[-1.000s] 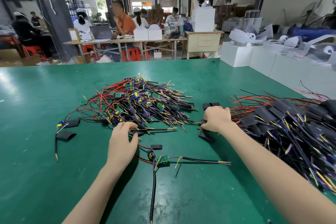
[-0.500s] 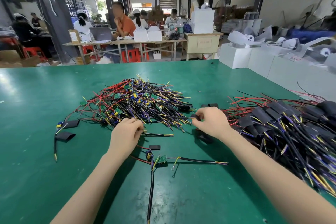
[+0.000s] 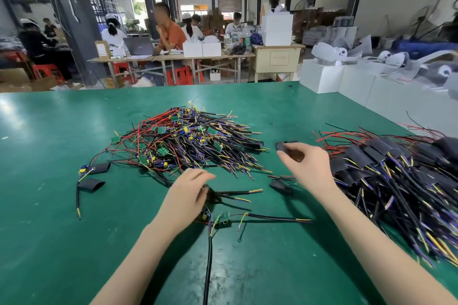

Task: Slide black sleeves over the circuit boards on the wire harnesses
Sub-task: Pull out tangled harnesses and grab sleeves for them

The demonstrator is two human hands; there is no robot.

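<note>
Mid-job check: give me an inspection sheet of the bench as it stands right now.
Surface: green table, scuffed near the front edge.
Job's things: unsleeved pile with bare green boards at centre; sleeved pile at right; one bare-board harness in front.
Clutter: loose black sleeves at left.
Grippers: right hand pinches a black sleeve; left hand grips a harness wire.
Cables: one black lead trails toward the wearer.
Surroundings: seated workers, white boxes behind.
</note>
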